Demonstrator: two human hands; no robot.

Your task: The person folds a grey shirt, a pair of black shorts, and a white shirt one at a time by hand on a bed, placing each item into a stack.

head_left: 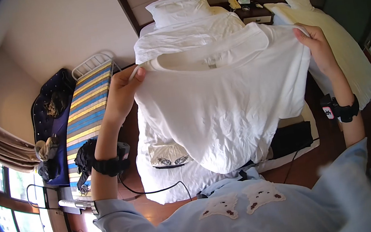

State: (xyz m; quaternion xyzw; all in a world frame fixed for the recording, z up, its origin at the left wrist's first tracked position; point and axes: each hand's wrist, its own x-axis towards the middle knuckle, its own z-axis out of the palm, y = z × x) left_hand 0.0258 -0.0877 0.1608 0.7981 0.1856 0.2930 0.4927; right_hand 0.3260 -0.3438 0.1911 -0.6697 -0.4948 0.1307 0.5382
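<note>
A white T-shirt (225, 96) hangs spread out in the air between my two hands, its neck opening at the top. My left hand (123, 87) pinches the shirt at the shoulder on the left side. At the other shoulder, my right hand (318, 45) grips the cloth between thumb and fingers. Below and behind the shirt is a bed with white bedding (157, 186). On it lie a folded light-coloured garment with a dark wing print (168, 154) and a folded black garment (291, 139), both partly hidden by the shirt.
A striped folding bed (87, 106) stands at the left, beside a dark tufted sofa (53, 118) holding several items. A second bed (336, 42) is at the right, and a nightstand (254, 17) stands between the beds. A black cable (153, 191) runs near my left arm.
</note>
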